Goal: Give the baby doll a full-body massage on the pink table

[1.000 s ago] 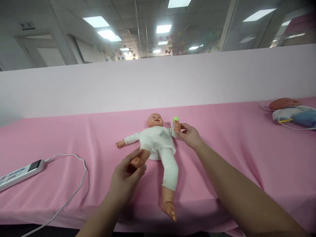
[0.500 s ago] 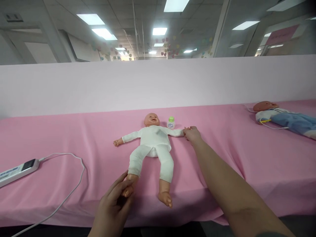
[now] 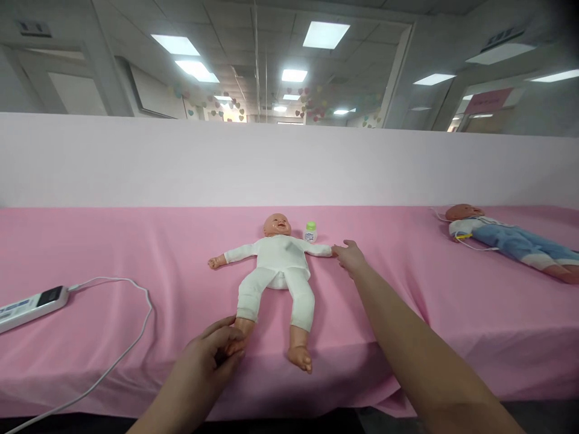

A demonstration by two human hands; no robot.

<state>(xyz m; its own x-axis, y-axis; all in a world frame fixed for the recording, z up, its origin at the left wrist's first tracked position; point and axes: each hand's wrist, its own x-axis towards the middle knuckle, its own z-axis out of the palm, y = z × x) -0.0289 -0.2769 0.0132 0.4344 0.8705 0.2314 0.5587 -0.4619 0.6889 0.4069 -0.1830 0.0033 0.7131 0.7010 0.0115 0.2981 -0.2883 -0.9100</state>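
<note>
On its back lies a baby doll (image 3: 281,259) in a white long-sleeved top and white trousers, its arms spread and its feet bare. My left hand (image 3: 215,352) is closed round the doll's foot on the left side, with the thumb below and the fingers above. At the end of the doll's right-side sleeve, my right hand (image 3: 349,256) pinches the doll's small hand, which my fingers mostly hide. Close beside the doll's head stands a small clear bottle (image 3: 310,232) with a green cap and a label.
A pink cloth (image 3: 181,241) covers the table. To the right lies a second doll (image 3: 511,241) in blue clothes with thin white tubing. A white power strip (image 3: 34,307) with a trailing cable (image 3: 136,340) is at left. Behind rises a white partition (image 3: 226,163) with glass above.
The view has shifted and tilted slightly. My left hand stays on the doll's foot. My right hand remains at the doll's hand, its fingers slightly more extended.
</note>
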